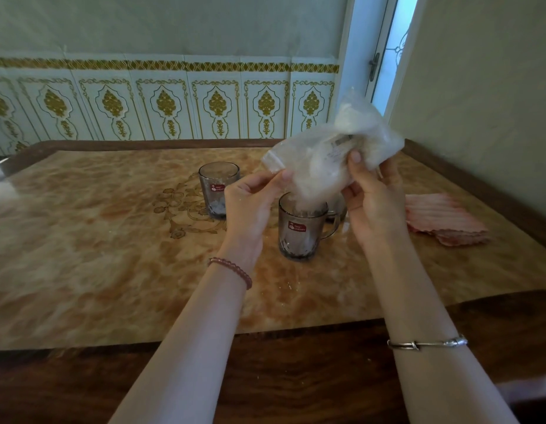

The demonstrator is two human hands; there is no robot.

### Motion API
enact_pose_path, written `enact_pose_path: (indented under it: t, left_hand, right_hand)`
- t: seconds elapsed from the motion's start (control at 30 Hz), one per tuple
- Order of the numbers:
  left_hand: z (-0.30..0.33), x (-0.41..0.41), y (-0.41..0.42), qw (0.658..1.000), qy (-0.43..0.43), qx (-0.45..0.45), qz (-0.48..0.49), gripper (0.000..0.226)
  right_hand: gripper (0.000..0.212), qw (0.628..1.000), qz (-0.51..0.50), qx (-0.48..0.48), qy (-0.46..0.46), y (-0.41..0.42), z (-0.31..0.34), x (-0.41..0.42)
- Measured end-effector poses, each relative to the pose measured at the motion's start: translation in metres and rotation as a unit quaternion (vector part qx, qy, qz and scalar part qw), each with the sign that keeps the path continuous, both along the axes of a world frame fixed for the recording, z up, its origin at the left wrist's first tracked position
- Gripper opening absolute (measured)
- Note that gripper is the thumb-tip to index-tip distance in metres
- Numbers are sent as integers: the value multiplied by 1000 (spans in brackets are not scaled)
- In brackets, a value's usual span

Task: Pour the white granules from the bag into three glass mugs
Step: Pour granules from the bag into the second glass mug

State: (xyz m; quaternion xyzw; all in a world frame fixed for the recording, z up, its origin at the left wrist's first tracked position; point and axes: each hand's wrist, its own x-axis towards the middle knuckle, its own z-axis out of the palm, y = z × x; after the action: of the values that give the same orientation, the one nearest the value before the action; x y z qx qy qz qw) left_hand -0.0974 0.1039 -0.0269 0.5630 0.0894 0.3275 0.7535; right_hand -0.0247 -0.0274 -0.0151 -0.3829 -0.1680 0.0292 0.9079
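Note:
A clear plastic bag of white granules is tilted mouth-down over a smoky glass mug with a red label. My left hand pinches the bag's lower left corner near the mouth. My right hand grips the bag's body from the right. White granules show inside this mug. A second glass mug stands behind and to the left, with some granules at its bottom. A third mug is mostly hidden behind the bag and my right hand.
The mugs stand on a marble-patterned table with a dark wooden border. A folded pink striped cloth lies at the right. A few spilled granules dot the tabletop near me. A tiled wall runs behind the table.

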Motion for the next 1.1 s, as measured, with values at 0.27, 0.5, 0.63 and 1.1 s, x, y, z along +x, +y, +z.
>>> enact_pose_path:
  t: [0.27,0.5,0.63,1.1]
  left_hand:
    - [-3,2,-10,999,20,30,-10,9]
    - [-2,2,-6,1000,12,3,1,11]
    - [-4,2,-13,999,26,23,-20,9]
    - [-3,2,-7,1000,23,11,-3,11]
  right_hand:
    - [40,1000,2,-25,-17,6,-1,-4]
    - [46,1000,12,23,1,-1,1,-1]
    - [46,1000,12,-15,-13,6,0,-4]
    - [41,1000,21,-7,-18,6,0,-4]
